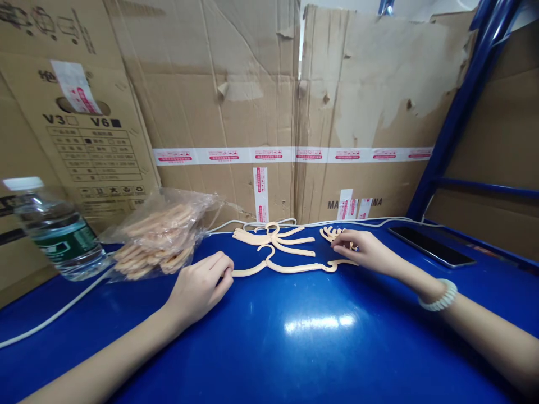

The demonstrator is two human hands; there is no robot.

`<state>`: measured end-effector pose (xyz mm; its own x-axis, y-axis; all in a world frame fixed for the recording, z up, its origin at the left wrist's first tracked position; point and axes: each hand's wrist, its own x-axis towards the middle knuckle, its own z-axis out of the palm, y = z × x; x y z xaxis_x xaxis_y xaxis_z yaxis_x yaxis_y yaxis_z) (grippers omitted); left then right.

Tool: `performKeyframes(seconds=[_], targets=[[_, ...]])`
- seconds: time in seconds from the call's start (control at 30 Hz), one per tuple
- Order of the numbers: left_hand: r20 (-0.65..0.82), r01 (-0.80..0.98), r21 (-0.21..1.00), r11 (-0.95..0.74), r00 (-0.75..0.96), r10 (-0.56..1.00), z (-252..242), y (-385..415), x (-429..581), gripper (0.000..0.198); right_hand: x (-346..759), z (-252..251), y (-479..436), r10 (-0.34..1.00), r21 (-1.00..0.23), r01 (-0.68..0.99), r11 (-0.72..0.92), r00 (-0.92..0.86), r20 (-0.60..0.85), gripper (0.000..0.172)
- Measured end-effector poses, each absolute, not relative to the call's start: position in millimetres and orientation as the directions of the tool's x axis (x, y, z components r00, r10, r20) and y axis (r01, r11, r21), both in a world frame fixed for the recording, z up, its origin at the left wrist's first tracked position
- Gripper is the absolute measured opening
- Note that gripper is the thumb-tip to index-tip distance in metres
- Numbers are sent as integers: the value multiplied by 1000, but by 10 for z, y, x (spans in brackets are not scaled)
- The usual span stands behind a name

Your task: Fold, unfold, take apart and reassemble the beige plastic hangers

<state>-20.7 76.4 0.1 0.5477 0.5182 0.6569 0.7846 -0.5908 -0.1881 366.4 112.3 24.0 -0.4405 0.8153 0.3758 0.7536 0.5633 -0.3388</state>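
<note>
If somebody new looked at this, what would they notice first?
Probably the shiny blue table, filling the front. Next, the pale hangers in the middle, with the left hand at one end of the nearest one and the right hand past its other end. Then, at the picture's left, a bulging clear bag beside a bottle.

1. The table (295,365) has a smooth blue surface.
2. Behind it, big brown cardboard sheets (181,112) stand like a wall.
3. White tape (286,155) with red print crosses them.
4. At right, a blue metal frame (464,101) slants.
5. Bright light reflects on the table.
</note>
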Motion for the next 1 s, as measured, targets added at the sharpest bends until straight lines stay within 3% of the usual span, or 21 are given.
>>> performKeyframes(seconds=[0.27, 0.57, 0.8, 1.0], targets=[[646, 757, -249, -604, 595, 479, 4, 748, -191, 23, 3684, 241, 1133, 808, -372, 782, 501, -267, 525, 33], [697, 707, -241, -665, 603, 388, 16, 723, -179, 26, 3703, 309, 1123, 811, -398, 809, 433, -157, 564, 32], [696, 622, -282, -730, 657, 291, 46, 697, -148, 27, 3702, 247, 1151, 820, -414, 804, 427, -153, 551, 33], [670, 590, -259, -765, 680, 298, 64, 682, -127, 29, 3543, 114, 1155, 811, -383, 780, 495, -256, 526, 25]])
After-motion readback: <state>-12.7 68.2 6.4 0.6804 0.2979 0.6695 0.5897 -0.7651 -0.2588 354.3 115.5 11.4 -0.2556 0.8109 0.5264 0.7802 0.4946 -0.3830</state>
